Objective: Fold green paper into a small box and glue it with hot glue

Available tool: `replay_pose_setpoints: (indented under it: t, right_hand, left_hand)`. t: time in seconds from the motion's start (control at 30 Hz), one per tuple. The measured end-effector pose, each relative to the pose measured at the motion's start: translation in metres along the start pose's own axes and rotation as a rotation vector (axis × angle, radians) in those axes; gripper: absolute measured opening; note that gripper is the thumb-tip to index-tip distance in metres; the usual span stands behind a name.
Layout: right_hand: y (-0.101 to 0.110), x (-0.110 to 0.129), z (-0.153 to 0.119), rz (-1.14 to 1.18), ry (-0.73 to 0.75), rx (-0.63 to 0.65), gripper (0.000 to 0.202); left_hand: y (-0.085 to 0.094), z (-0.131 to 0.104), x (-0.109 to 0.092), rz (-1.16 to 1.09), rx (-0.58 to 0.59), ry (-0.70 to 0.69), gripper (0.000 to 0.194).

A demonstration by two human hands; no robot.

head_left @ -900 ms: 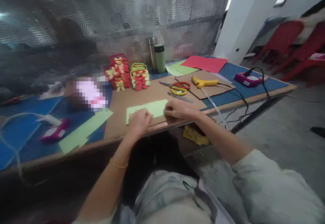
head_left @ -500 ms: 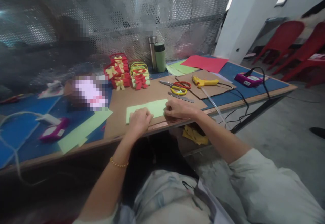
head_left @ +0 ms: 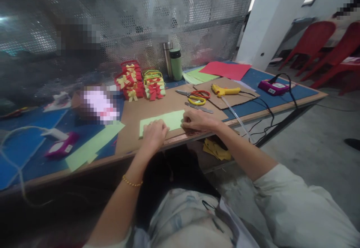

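Note:
A pale green sheet of paper (head_left: 174, 119), apparently folded, lies on the brown cardboard (head_left: 132, 120) near the table's front edge. My left hand (head_left: 156, 131) is closed, its curled fingers at the left part of the paper's front edge. At the right end my right hand (head_left: 197, 120) is also closed, thumb and fingers pinching the paper's edge. The fingertips of both hands are partly hidden. Just behind my right hand lie a metal blade-like strip (head_left: 199, 107) and scissors (head_left: 195, 96) with red and yellow handles.
A yellow glue gun (head_left: 225, 90) lies to the right on cardboard, its cord trailing off the edge. Small red baskets with bows (head_left: 131, 83), green ones (head_left: 154, 84) and a green bottle (head_left: 176, 65) stand behind. Green paper strips (head_left: 92, 145) lie left, near a purple box (head_left: 62, 145).
The camera view has shifted very slightly. Both hands and the green paper stay in nearly the same place.

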State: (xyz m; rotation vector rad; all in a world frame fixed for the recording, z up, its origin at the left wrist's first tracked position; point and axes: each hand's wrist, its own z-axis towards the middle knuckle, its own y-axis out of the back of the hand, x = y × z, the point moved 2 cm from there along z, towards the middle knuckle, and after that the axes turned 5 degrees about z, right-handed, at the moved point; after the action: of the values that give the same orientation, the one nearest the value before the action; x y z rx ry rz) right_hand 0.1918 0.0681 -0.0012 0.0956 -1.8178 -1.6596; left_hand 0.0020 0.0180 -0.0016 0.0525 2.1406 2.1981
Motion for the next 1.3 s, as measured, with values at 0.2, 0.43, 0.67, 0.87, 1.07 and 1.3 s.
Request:
replay_pose_setpoints:
  t: [0.2,0.43,0.67,0.87,1.07,1.3]
  right_hand:
    - [0.000,-0.003,-0.005,0.090,0.023,-0.034,0.006]
    - [-0.005,-0.014,-0.004,0.192,0.051,-0.056,0.004]
    - [-0.004,-0.017,-0.003,0.195,-0.016,-0.032,0.006]
    - [0.001,-0.010,-0.005,0.123,-0.044,-0.018,0.003]
    - [-0.001,-0.010,-0.004,0.112,-0.035,-0.018,0.005]
    - [-0.005,-0.024,0.000,0.192,0.045,-0.044,0.005]
  left_hand:
    - [0.001,0.001,0.000,0.011,0.027,-0.008,0.017]
    - [0.001,0.000,0.000,0.001,0.020,-0.015,0.017]
    - [0.002,0.002,0.000,0.022,0.028,-0.021,0.017]
    - [0.000,0.000,-0.004,0.168,-0.117,-0.102,0.020]
    - [-0.004,-0.006,-0.010,0.197,-0.206,-0.386,0.037]
    - [-0.002,-0.004,-0.005,0.258,-0.124,-0.459,0.040]
